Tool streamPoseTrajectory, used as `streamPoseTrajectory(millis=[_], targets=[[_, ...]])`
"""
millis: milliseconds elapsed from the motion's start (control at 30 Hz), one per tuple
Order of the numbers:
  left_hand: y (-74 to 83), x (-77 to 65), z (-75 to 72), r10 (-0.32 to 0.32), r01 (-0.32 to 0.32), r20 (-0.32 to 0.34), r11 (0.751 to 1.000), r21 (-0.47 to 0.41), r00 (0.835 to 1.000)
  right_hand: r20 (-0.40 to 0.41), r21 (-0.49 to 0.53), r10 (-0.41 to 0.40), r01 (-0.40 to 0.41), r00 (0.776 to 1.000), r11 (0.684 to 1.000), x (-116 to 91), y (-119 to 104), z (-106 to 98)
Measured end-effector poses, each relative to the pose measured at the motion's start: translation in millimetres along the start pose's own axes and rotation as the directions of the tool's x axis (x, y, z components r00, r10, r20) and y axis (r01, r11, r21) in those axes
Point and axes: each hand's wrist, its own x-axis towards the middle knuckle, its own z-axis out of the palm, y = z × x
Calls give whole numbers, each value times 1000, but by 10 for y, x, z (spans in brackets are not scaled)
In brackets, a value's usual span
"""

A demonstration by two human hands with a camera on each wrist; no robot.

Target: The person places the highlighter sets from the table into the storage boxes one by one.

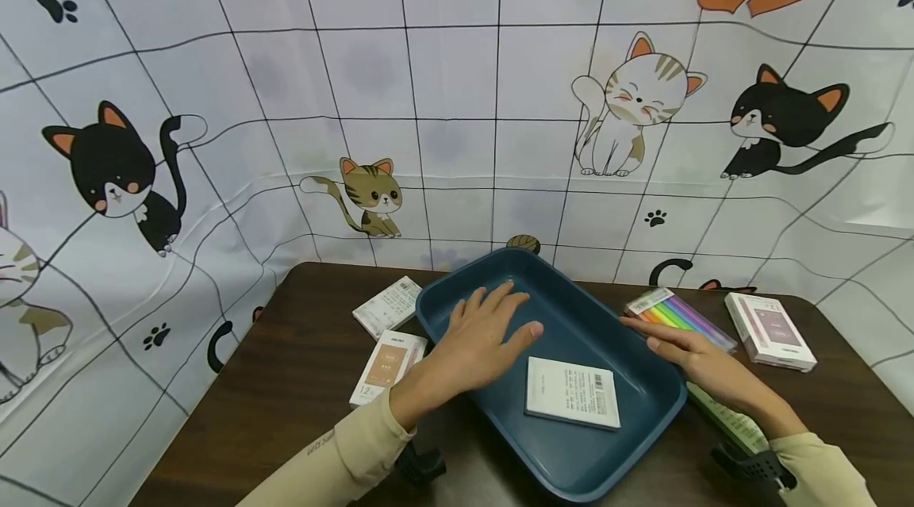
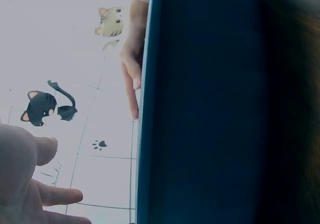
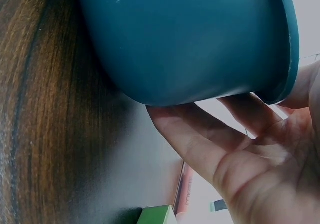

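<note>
A dark blue tray [image 1: 528, 297] stands at an angle on the table, with a white flat box [image 1: 571, 393], printed with small text, lying inside it. My left hand [image 1: 481, 340] hovers over the tray's left side, fingers spread and nothing held. In the left wrist view its fingers [image 2: 60, 195] stick out beyond the tray's rim. At the tray's right rim is my right hand [image 1: 696, 356], fingers extended. The right wrist view shows a finger of that hand [image 3: 200, 144] against the tray's outer wall.
Left of the tray lie a white printed box [image 1: 389, 305] and a white box with a tan panel [image 1: 385, 366]. On the right are a rainbow-coloured pack [image 1: 681, 315], a white box with a mauve panel [image 1: 771, 330] and a green package [image 1: 735, 421]. A cat-patterned sheet [image 1: 457, 78] hangs behind.
</note>
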Motion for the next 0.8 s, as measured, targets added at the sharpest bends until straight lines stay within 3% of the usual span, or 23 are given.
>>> streamPoseTrajectory(millis=[267,633,800], targets=[[-180,-52,-104,-53,56,-64,997,47,997,14,17,23,-23,1000,1000,9,-35,-2],[-508,-158,-293,-107,142,-196,974,174,975,12,29,19,-19,1000,999,-13,1,-3],[-626,-204,-320,-127,171,-225,967,188,966,12,33,23,-23,1000,999,-9,-4,-7]])
